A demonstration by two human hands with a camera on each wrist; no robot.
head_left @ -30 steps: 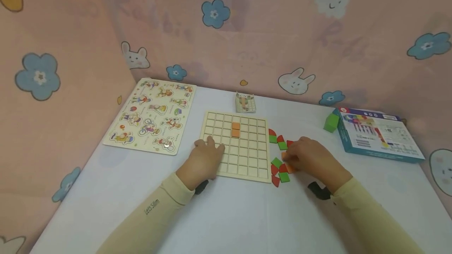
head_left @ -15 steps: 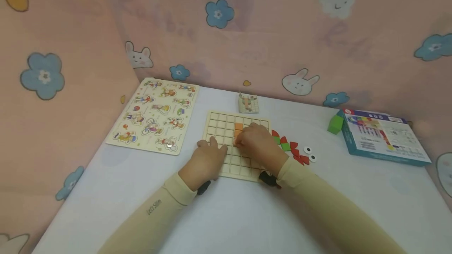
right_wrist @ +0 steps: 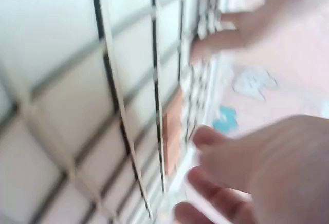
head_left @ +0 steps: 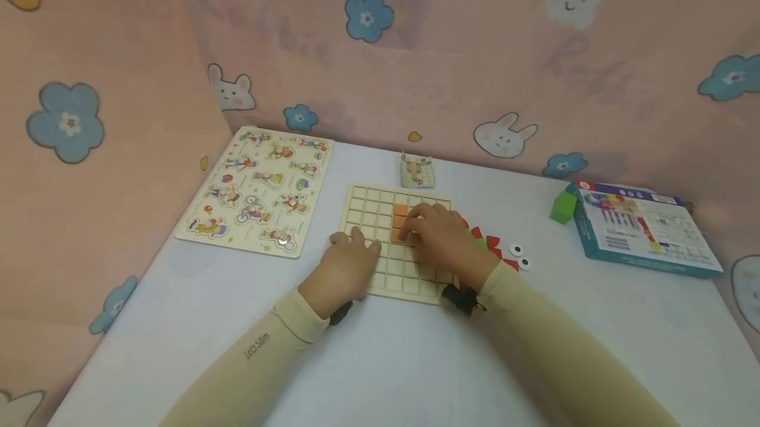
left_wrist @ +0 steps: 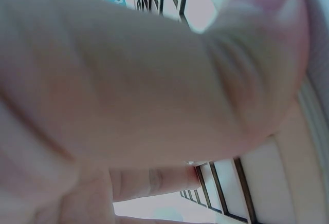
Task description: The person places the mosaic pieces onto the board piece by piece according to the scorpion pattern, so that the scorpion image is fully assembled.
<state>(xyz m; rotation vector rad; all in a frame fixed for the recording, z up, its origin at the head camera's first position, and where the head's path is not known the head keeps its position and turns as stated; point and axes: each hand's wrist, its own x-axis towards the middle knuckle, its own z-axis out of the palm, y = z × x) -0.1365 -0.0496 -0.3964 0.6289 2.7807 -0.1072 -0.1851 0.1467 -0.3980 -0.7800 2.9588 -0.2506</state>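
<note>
A square wooden grid board [head_left: 386, 285] lies on the white table. In one of its columns sits a line of orange tiles [head_left: 400, 210]; the lowest is partly covered by my right hand. My right hand [head_left: 448, 242] hovers over the board's right half, fingers loosely bent just beside the orange tiles. In the right wrist view an orange tile [right_wrist: 174, 134] lies in the grid, and the bent fingers [right_wrist: 211, 136] stand apart from it with nothing between them. My left hand [head_left: 344, 268] rests with spread fingers on the board's left edge. Its thumb fills much of the left wrist view.
Red and green pieces [head_left: 493, 242], partly hidden by the right hand, lie right of the board, near two white eye discs [head_left: 516, 250]. A picture puzzle board [head_left: 255, 196] lies left. Behind stands a small folded card [head_left: 417, 171]. At right are a green block [head_left: 563, 206] and a box [head_left: 647, 229].
My right hand has moved left from the loose pieces to the grid, then drawn back slightly from the orange tiles. A further orange tile now sits in the column. The left hand stays put.
</note>
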